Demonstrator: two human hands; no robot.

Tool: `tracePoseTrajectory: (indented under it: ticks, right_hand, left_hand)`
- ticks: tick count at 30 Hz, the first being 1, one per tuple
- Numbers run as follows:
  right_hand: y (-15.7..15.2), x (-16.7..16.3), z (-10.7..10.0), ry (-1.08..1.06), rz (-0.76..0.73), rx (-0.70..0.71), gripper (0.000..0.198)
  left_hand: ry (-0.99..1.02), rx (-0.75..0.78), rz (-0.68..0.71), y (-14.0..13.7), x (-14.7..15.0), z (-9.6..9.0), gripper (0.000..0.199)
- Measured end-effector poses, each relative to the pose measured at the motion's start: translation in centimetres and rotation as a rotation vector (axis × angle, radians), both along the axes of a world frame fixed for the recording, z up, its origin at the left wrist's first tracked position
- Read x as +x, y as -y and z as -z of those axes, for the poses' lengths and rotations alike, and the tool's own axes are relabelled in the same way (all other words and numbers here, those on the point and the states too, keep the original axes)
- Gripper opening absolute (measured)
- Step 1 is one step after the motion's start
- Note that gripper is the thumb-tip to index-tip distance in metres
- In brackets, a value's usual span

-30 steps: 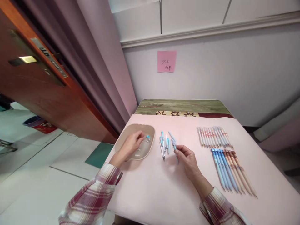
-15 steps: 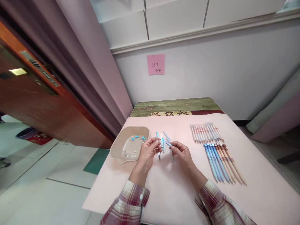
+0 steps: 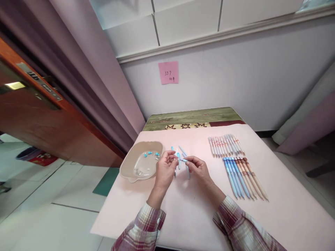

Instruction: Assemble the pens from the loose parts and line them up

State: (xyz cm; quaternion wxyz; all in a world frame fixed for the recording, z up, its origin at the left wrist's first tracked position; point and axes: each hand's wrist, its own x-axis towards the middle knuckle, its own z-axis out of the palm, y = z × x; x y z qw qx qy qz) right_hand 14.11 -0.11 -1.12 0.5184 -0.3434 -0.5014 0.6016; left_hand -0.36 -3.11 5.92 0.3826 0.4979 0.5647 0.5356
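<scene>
My right hand (image 3: pixel 198 169) pinches a short light blue pen part (image 3: pixel 184 160), which points left toward my other hand. Fingers and thumb of my left hand (image 3: pixel 166 167) are closed at the left end of that part, on a small piece too hidden to name. The two hands nearly meet over the middle of the table. Beneath and behind them lie several loose pen parts, among them a pale blue barrel (image 3: pixel 182 150), a bright blue piece (image 3: pixel 178 155) and another pale barrel (image 3: pixel 187 173). A beige basin (image 3: pixel 125 164) with small blue and white pieces stands left of my left hand.
Right of my hands, a row of blue and brown pens (image 3: pixel 243 179) lies in front of a row of shorter-looking patterned pens (image 3: pixel 226 145). A pink cover (image 3: pixel 193 216) lies over the table. A wooden door (image 3: pixel 65 129) and curtain stand at left.
My hands have come closer together, and the light blue part in my right hand now meets the fingertips of my left. The view has shifted slightly to the right.
</scene>
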Motion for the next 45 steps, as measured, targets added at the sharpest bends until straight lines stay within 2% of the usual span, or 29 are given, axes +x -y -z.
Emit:
tracePoseTrajectory:
  ticks: [5, 12, 15, 18, 20, 23, 26, 29, 31, 33, 37, 41, 45]
  right_hand:
    - [0.1, 0.0, 0.0, -0.009, -0.031, -0.015, 0.023]
    - [0.7, -0.3, -0.5, -0.051, -0.103, -0.055, 0.023]
    - [0.7, -0.3, -0.6, -0.082, -0.132, -0.081, 0.024]
    - [0.7, -0.3, -0.7, -0.159, -0.168, -0.161, 0.027]
    - [0.7, -0.2, -0.8, -0.214, -0.18, -0.198, 0.027]
    - [0.7, -0.2, -0.8, -0.24, -0.192, -0.205, 0.027]
    - [0.7, -0.2, -0.9, -0.183, -0.197, -0.183, 0.033]
    - [0.6, -0.2, -1.0, -0.101, -0.08, -0.128, 0.035]
    - [0.5, 0.0, -1.1, -0.055, 0.031, -0.05, 0.027]
    - [0.5, 0.2, -1.1, -0.019, 0.072, 0.038, 0.027]
    - [0.6, 0.3, -1.2, 0.026, -0.055, 0.09, 0.027]
    - [0.8, 0.3, -1.3, 0.036, -0.055, 0.083, 0.029]
    - [0.9, 0.2, -1.4, 0.015, -0.119, 0.1, 0.026]
  left_hand:
    - [-0.451, 0.072, 0.054, 0.2, -0.2, -0.9, 0.026]
    - [-0.731, 0.069, 0.265, -0.8, -1.1, -3.1, 0.043]
    - [-0.695, 0.051, 0.348, -1.3, -1.2, -4.1, 0.047]
    - [-0.507, 0.013, 0.323, -1.5, -0.8, -4.2, 0.052]
    - [-0.33, -0.028, 0.267, -1.3, -0.4, -3.5, 0.052]
    - [-0.061, -0.101, 0.234, -0.8, 0.1, -1.6, 0.034]
    - [0.09, -0.126, 0.155, -0.4, 0.2, 0.0, 0.025]
    - [0.082, -0.09, 0.019, -0.3, 0.0, 0.4, 0.025]
    - [-0.001, -0.034, -0.052, -0.2, -0.3, 0.3, 0.023]
    - [-0.112, 0.026, -0.091, -0.1, -0.3, 0.0, 0.02]
    - [-0.24, 0.102, -0.093, 0.1, -0.1, 0.0, 0.017]
    - [-0.277, 0.115, -0.104, 0.1, 0.0, 0.1, 0.017]
    - [-0.295, 0.109, -0.1, 0.2, -0.1, 0.2, 0.016]
